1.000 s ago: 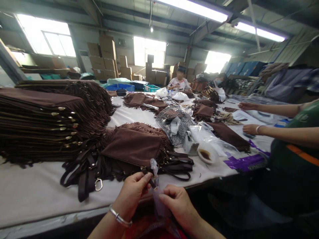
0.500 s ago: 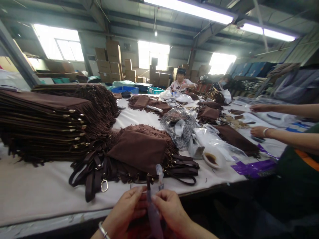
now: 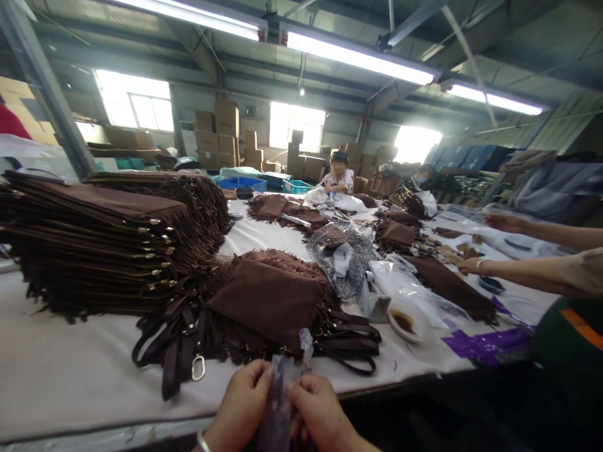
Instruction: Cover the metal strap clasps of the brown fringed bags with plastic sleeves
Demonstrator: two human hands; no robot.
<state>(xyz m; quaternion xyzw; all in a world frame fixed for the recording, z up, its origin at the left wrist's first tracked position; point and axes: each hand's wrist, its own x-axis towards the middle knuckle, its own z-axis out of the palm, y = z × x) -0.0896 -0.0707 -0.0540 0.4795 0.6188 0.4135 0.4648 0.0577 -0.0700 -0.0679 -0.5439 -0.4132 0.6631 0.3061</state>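
At the table's near edge, my left hand (image 3: 245, 402) and my right hand (image 3: 320, 408) are both closed on a narrow clear plastic sleeve (image 3: 279, 405). The sleeve hangs upright between them, and something dark shows faintly through it. Just beyond my fingertips a small crumpled piece of clear plastic (image 3: 306, 345) stands up. Past that lies a pile of brown fringed suede pouches (image 3: 266, 298) with dark straps and metal clasps. One strap with an oval metal ring (image 3: 198, 368) reaches toward the front left.
A tall stack of fringed pouches (image 3: 108, 251) fills the left. Ahead are a black-and-white patterned cloth (image 3: 340, 257), a metal block (image 3: 375, 301) and a dish of brown liquid (image 3: 404, 323). Purple plastic (image 3: 485, 344) and a co-worker's arms (image 3: 527, 270) are at right.
The plastic sleeve now rises over the dark strap end that stuck out of its top. My view has tilted up slightly. The co-worker's near hand has moved left across the table.
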